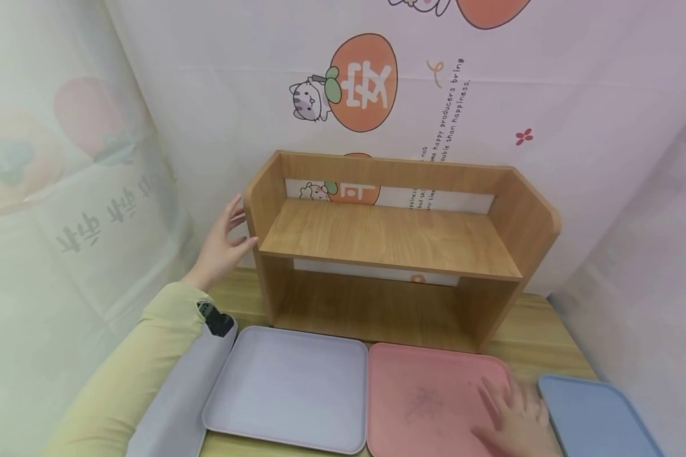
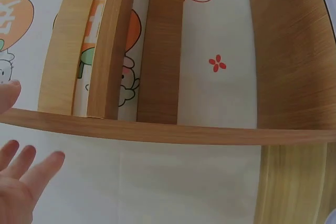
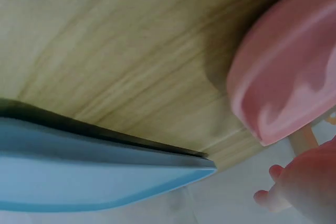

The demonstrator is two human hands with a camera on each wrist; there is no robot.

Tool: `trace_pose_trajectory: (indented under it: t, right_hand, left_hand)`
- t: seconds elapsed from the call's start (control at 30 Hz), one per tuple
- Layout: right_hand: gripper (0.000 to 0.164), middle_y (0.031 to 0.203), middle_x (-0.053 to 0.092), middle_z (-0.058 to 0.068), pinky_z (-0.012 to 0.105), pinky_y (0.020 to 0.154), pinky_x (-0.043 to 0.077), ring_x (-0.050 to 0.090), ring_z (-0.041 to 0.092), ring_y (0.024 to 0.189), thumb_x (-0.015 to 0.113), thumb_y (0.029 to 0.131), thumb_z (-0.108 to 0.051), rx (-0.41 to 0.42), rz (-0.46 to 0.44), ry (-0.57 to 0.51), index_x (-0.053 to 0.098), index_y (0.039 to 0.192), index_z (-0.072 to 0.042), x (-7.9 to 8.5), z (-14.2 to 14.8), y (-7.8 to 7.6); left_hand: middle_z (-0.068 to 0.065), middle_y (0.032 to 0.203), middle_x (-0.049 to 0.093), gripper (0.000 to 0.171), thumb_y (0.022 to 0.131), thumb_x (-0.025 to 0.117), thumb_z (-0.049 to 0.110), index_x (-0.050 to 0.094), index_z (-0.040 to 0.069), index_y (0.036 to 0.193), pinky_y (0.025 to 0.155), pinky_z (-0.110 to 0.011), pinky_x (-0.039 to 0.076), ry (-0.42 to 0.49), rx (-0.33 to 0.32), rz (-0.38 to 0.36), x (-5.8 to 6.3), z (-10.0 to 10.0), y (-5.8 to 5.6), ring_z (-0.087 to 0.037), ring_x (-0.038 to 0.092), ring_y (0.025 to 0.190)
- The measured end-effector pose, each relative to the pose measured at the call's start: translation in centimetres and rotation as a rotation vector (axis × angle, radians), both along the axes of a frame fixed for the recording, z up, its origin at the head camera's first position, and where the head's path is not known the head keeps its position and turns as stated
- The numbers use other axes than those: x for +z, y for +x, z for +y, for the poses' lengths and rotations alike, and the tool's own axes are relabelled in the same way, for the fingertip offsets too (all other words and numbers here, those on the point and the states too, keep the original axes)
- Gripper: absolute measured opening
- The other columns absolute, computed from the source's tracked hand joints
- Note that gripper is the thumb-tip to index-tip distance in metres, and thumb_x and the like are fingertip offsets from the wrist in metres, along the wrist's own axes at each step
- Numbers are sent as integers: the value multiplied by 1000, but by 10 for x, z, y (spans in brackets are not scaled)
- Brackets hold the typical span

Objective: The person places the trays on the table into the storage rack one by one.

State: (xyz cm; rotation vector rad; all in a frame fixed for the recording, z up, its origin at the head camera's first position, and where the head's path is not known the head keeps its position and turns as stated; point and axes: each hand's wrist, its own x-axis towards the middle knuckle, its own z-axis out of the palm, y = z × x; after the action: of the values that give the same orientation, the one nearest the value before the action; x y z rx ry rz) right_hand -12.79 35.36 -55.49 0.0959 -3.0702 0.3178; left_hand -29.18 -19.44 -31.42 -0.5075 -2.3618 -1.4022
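Note:
A two-tier wooden shelf (image 1: 389, 235) stands upright at the back of the table, both tiers bare. My left hand (image 1: 220, 251) is at its left side panel (image 2: 173, 132), thumb to one side of the panel's edge and spread fingers to the other, as the left wrist view also shows. My right hand (image 1: 517, 416), blurred in the head view, hovers over the right part of a pink tray (image 1: 420, 381) with its fingers spread and nothing in them. Faint dark marks show in the middle of that tray.
A pale lavender tray (image 1: 291, 387) lies left of the pink one, and a blue tray (image 1: 594, 412) to its right. Under my left forearm is another pale tray-like thing (image 1: 174, 393). A printed white cloth (image 1: 223, 95) hangs close behind the shelf and along both sides.

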Motion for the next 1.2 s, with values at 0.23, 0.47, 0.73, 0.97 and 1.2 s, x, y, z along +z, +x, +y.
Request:
trace_pose_trajectory:
  t: [0.23,0.47,0.73,0.97,1.2]
  right_hand:
    - [103,142,22,39,81,90,20,26,66,118,63,63,-77,-36,-65,13,34,141,-15,2,0,-3]
    - [116,135,16,50,79,88,28,27,71,108,62,59,-81,-136,-280,-52,31,144,-9,8,-2,-10]
    - [117,121,34,51,72,79,41,38,67,104,67,51,-81,-135,-187,-6,44,133,-2,9,3,-11]
    - [115,107,56,38,68,76,44,48,63,97,78,46,-70,-137,-168,-18,47,125,7,11,6,-13]
    - [111,110,54,40,75,73,41,47,66,94,84,53,-55,-134,-214,-76,35,128,11,15,10,-20]
  left_hand:
    - [-27,145,35,79,90,57,-4,14,20,153,95,-56,47,-74,-2,-11,6,0,-8,-44,43,128]
    - [-28,140,38,78,89,55,-7,17,19,152,91,-50,52,-93,-8,-17,11,-3,-16,-44,50,120]
    - [-28,133,43,79,90,55,-7,17,27,152,84,-47,56,-69,-2,-68,12,-2,-19,-44,51,119]
    - [-28,131,43,80,91,55,-4,16,31,151,87,-49,54,-73,11,-103,11,2,-19,-43,51,119]
    - [-27,132,43,81,91,55,-3,14,33,151,87,-50,54,-75,36,-114,10,0,-19,-42,50,120]
